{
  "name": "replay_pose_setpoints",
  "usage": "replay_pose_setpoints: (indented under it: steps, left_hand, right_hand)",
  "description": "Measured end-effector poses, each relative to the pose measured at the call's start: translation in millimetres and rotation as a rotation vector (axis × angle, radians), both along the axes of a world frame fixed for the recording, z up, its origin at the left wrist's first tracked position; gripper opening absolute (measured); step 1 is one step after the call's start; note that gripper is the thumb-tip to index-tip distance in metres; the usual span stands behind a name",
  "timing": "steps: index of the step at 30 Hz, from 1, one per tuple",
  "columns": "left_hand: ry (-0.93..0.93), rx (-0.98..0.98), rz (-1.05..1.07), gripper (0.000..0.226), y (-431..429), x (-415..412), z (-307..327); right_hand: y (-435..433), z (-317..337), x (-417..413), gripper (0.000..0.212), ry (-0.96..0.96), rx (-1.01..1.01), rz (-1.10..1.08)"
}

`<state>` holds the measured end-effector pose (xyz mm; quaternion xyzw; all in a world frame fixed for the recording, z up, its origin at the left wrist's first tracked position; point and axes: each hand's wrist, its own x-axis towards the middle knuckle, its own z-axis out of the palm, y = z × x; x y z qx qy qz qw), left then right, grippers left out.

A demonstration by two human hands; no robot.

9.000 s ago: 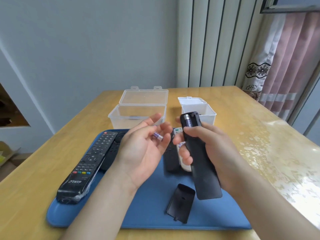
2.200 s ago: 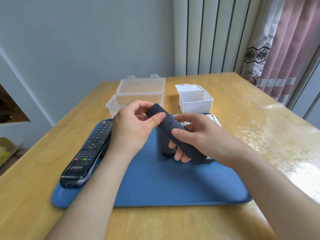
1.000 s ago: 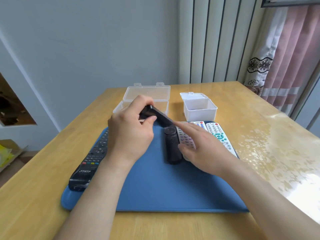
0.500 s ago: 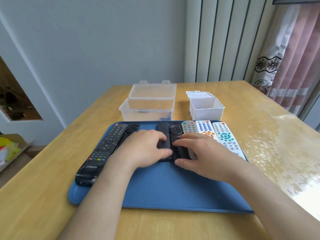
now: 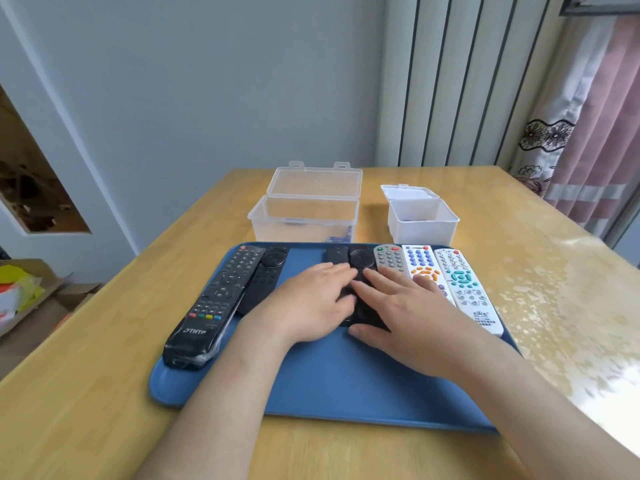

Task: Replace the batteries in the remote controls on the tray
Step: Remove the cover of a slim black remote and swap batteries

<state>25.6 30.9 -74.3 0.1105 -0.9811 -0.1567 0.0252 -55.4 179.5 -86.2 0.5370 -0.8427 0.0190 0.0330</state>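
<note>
A blue tray (image 5: 346,382) holds several remotes side by side. On its left lie a long black remote (image 5: 216,303) in plastic wrap and a slim black remote (image 5: 265,278). In the middle two black remotes (image 5: 360,259) lie together, partly hidden. My left hand (image 5: 311,306) lies flat on them with straight fingers. My right hand (image 5: 398,313) rests flat beside it, across the same remotes and a grey remote (image 5: 389,258). A white remote with orange keys (image 5: 420,263) and a white remote with teal keys (image 5: 464,289) lie at the right.
Behind the tray stand a clear plastic box (image 5: 304,216) with its lid up and a small white box (image 5: 420,216), also open. All of it sits on a wooden table (image 5: 540,271). A curtain hangs at the right.
Both hands have laid the black remote down among the others; one second ago my left hand still held it above the tray. Now both lie flat on the remotes.
</note>
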Motion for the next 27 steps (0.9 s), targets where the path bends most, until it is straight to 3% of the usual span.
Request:
replay_pose_setpoints:
  steps: [5,9,13,16,19,22,25,27]
  left_hand:
    - [-0.079,-0.008,-0.009,0.054,-2.7,0.2,-4.1]
    - [0.154,0.146,-0.012,0.032,0.8,1.6,4.3]
    - [0.280,0.091,0.076,0.040,-6.9,-5.2,38.0]
    - [0.323,0.067,0.147,0.038,-26.7,-27.4,69.3]
    - [0.239,0.076,0.175,0.037,-51.9,-58.9,80.0]
    - [0.051,0.220,0.193,0.029,-76.5,-82.5,70.8]
    - [-0.141,0.308,0.136,0.029,-90.8,-98.9,61.3]
    - [-0.260,0.317,0.105,0.033,-94.4,-108.5,59.0]
  right_hand:
    - [-0.4,4.6,-3.4,0.061,-0.031,-0.083,0.010]
    - [2.2,33.8,-9.2,0.023,-0.350,-0.250,-0.028]
    - [-14.8,73.7,-31.8,0.022,-0.561,-0.380,-0.027]
    - [-42.2,92.8,-53.4,0.021,-0.519,-0.416,-0.051]
    - [-70.3,100.3,-71.2,0.039,-0.399,-0.310,-0.102]
    - [-95.6,97.3,-85.8,0.052,-0.322,-0.155,-0.099]
    - [-121.2,93.4,-100.2,0.049,-0.260,0.086,-0.077]
    - [-135.8,89.9,-106.8,0.036,-0.210,0.214,-0.054]
